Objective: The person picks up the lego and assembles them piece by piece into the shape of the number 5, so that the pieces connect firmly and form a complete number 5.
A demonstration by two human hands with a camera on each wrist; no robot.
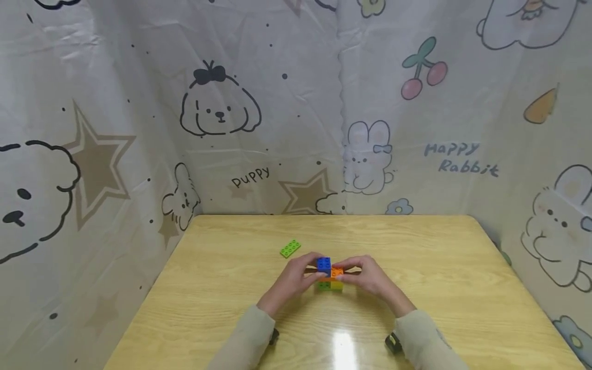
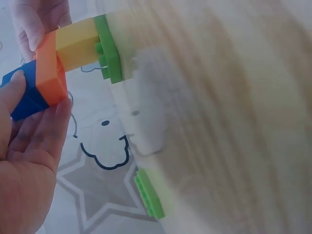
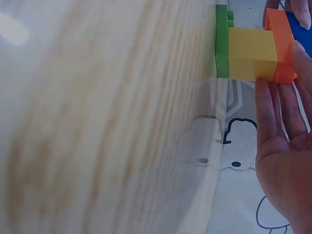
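A small stack of toy building bricks stands on the table between both hands. At its bottom lies a flat green brick (image 3: pixel 222 44), with a yellow brick (image 3: pixel 251 53) over one end of it. A flat orange brick (image 2: pixel 48 68) bridges across the yellow one, and a blue brick (image 1: pixel 324 265) sits on the orange brick's left half. My left hand (image 1: pixel 293 279) pinches the blue brick, its thumb on the near face and fingertips also along the orange edge. From the other side, my right hand (image 1: pixel 373 280) grips the orange brick's right end between thumb and fingers.
Behind the left hand, a loose light green flat brick (image 1: pixel 290 248) lies studs up on the wooden table (image 1: pixel 222 288). A printed cloth (image 1: pixel 296 103) hangs round the table's back and sides. Dark devices are strapped under both wrists.
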